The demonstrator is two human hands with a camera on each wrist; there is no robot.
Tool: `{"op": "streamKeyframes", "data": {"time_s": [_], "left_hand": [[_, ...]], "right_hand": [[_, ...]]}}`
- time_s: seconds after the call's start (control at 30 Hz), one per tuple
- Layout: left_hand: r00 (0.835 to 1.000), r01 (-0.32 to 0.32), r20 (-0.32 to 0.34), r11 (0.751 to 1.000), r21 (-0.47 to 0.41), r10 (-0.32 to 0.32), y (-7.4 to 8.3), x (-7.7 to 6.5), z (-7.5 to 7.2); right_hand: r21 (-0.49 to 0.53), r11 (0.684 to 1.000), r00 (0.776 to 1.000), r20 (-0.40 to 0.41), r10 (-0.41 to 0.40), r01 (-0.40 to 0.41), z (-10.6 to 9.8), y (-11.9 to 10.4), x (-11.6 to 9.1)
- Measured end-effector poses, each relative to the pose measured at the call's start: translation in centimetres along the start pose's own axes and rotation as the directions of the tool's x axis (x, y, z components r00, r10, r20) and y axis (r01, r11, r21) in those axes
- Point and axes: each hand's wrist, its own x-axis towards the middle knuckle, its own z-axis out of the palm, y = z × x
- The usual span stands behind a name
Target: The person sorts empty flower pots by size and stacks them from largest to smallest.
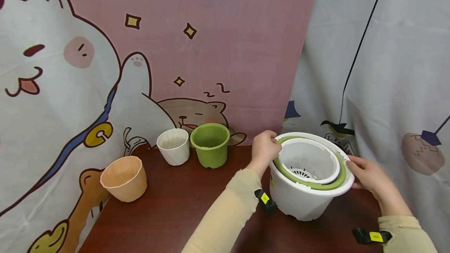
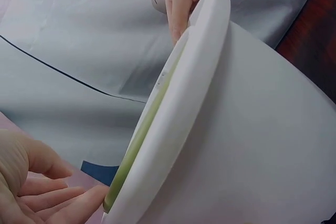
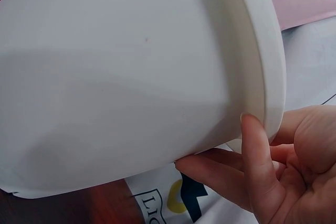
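Observation:
A large white flower pot (image 1: pixel 299 202) stands on the table at the right, with a green pot (image 1: pixel 318 186) nested inside it. Within the green one sits a smaller white pot (image 1: pixel 304 155) with a slotted bottom. My left hand (image 1: pixel 265 149) is at the left rim; in the left wrist view its extended fingertips touch the green rim (image 2: pixel 137 148), the thumb apart. With my right hand (image 1: pixel 369 177) I grip the large pot's right rim, and the right wrist view shows fingers (image 3: pixel 255 161) beneath that rim.
At the table's back left stand a peach faceted pot (image 1: pixel 126 184), a small white pot (image 1: pixel 174 149) and a green pot (image 1: pixel 212 153), all upright and apart from the nested stack. A printed cloth (image 1: pixel 246 50) hangs behind the dark red table (image 1: pixel 175 214).

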Motion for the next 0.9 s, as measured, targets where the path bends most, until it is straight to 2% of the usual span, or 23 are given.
{"op": "streamKeyframes", "data": {"time_s": [0.07,0.23,0.53,0.7,0.9], "left_hand": [[0.999,0.021,0.025,0.999,-0.029,-0.021,0.0,-0.2,0.0],[0.995,0.038,0.093,0.992,-0.117,-0.027,-0.1,-0.7,-0.1],[0.987,-0.008,0.156,0.98,-0.201,0.04,-1.0,-1.5,-0.6],[0.981,-0.027,0.183,0.975,-0.219,0.068,-1.5,-1.9,-1.3],[0.979,-0.042,0.185,0.976,-0.214,0.083,-2.2,-2.1,-1.8]], "right_hand": [[-0.006,1.0,1.0,0.001,0.007,-0.007,0.0,-0.1,0.0],[-0.02,1.0,1.0,0.001,0.012,-0.012,-0.1,0.0,0.0],[-0.014,1.0,1.0,-0.002,0.006,-0.006,0.0,0.0,0.0],[-0.005,1.0,1.0,-0.004,-0.001,0.001,0.1,0.0,0.0],[-0.002,1.0,1.0,-0.002,-0.006,0.006,0.0,0.1,0.0]]}}
